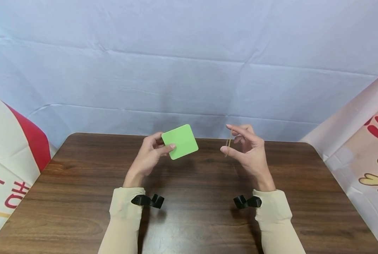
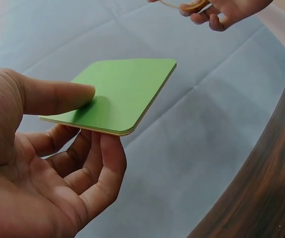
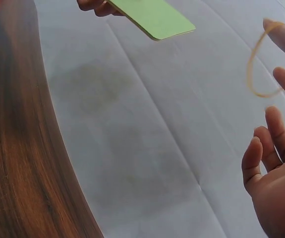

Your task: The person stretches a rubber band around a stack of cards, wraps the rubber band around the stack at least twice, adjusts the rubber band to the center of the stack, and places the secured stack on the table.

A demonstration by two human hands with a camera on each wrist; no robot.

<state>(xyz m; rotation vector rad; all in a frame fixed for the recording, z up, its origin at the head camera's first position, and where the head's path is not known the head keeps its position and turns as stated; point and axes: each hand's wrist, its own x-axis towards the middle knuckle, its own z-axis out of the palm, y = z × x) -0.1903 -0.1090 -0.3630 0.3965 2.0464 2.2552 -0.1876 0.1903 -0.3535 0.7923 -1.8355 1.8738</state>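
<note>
My left hand (image 1: 149,151) holds a thin stack of square green cards (image 1: 182,141) with rounded corners, above the table's far side. In the left wrist view the thumb lies on the top face and the fingers support the stack (image 2: 127,89) from beneath. To its right, apart from the cards, my right hand (image 1: 252,151) holds a yellowish rubber band (image 1: 230,138) between thumb and index finger, which are spread. The right wrist view shows the band (image 3: 250,74) as an open loop round the fingers, while the other fingers are bent loosely.
Beneath both hands is a dark brown wooden table (image 1: 195,218). A pale cloth (image 1: 189,70) hangs behind its far edge. Printed cloths stand at the left (image 1: 11,155) and right (image 1: 366,151). Each sleeve cuff carries a black strap piece (image 1: 147,201).
</note>
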